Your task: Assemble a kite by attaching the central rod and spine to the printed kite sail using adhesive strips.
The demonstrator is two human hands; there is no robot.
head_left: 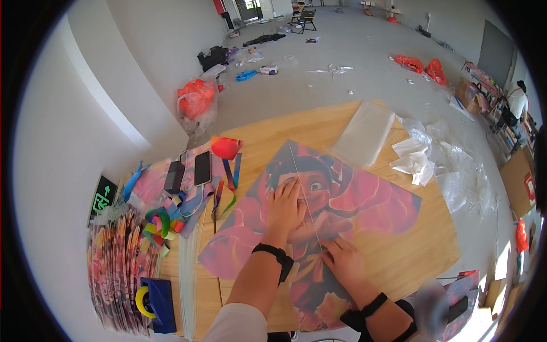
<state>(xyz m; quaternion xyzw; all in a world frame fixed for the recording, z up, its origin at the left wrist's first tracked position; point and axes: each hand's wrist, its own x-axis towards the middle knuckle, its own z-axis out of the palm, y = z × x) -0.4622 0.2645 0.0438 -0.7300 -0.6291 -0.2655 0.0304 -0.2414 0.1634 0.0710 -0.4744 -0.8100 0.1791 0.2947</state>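
A printed kite sheet (376, 202) in red and pink, with a cartoon figure on it, lies spread on the wooden table. Down its middle runs a thin pale rod (299, 174), from near the top tip to about the sheet's centre. My left hand (286, 206) rests flat on the kite just left of the rod, fingers stretched out. Lower and to the right, my right hand (343, 263) has its fingers bent and pinched at the rod's lower end. Its palm side is hidden.
At the left are a stack of printed sheets (117, 268), a blue tape dispenser (162, 308), a bundle of thin rods (188, 279), coloured ribbons (162, 225) and a phone (203, 168). Clear plastic sleeves (364, 134) lie at the table's far edge. Another person (517, 105) stands far right.
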